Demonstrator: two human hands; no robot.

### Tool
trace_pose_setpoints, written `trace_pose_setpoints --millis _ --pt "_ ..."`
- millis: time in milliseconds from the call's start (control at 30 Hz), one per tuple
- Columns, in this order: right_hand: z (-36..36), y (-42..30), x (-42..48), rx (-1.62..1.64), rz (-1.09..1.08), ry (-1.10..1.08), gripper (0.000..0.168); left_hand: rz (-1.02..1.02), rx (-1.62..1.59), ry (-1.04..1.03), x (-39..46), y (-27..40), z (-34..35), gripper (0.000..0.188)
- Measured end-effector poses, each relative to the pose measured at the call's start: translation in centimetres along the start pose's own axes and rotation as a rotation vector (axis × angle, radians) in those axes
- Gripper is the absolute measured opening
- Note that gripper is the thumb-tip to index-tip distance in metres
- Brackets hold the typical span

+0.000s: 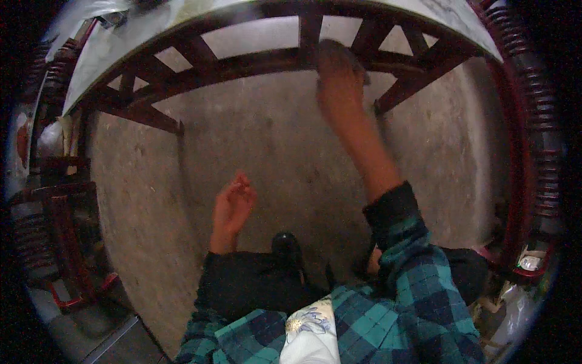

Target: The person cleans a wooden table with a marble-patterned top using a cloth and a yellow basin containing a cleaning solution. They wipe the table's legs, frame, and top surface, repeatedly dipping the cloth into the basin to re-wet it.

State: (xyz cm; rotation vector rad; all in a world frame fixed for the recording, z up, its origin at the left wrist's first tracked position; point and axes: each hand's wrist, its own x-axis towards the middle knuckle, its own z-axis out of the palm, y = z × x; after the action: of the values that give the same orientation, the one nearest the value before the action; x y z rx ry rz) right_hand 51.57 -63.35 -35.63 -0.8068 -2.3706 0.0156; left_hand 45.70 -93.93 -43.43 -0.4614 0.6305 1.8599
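My right hand (pixel 340 86) reaches forward to the dark red frame of a table (pixel 254 61), at the top of the view. It is closed on a dark grey cloth (pixel 338 50), blurred, which lies against the lower rail beside an upright slat. My left hand (pixel 235 200) hangs over the floor at the lower left, fingers loosely curled, touching nothing. I cannot tell whether it holds something small. The table's pale marbled top (pixel 91 73) curves above the frame. Part of the cloth is hidden behind my right hand.
Bare concrete-like floor (pixel 282 150) lies below the frame. Table legs (pixel 166 123) angle down at both sides. Dark red furniture with coiled or ribbed parts (pixel 541 91) lines the right edge, and similar pieces line the left. Clear plastic (pixel 514 314) lies at the lower right.
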Motion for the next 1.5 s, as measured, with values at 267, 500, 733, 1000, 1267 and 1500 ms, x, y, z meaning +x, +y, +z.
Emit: trace_pose_setpoints --millis 267,500,733,1000,1267,1500 --pt "-0.7 0.2 0.5 -0.058 0.025 -0.189 0.040 0.029 -0.030 0.007 0.0 -0.4 -0.2 0.020" --pt "-0.7 4.8 -2.4 0.073 -0.029 -0.189 0.044 0.067 0.027 0.112 0.7 -0.6 -0.8 0.020" --pt "0.2 11.2 -1.4 -0.018 -0.423 -0.059 0.019 0.074 -0.133 0.119 -1.4 -0.4 -4.3 0.021" --pt "5.4 -4.8 2.6 0.462 -0.473 -0.304 0.019 0.040 -0.156 0.174 -0.4 -0.9 -6.0 0.021" --pt "6.2 -3.1 4.2 0.028 -0.821 0.061 0.024 0.029 -0.111 0.176 -0.1 -0.3 -4.9 0.019" --pt "4.2 0.8 1.9 -0.208 -0.870 -0.162 0.025 0.035 -0.258 0.149 -0.4 -0.2 -6.4 0.020"
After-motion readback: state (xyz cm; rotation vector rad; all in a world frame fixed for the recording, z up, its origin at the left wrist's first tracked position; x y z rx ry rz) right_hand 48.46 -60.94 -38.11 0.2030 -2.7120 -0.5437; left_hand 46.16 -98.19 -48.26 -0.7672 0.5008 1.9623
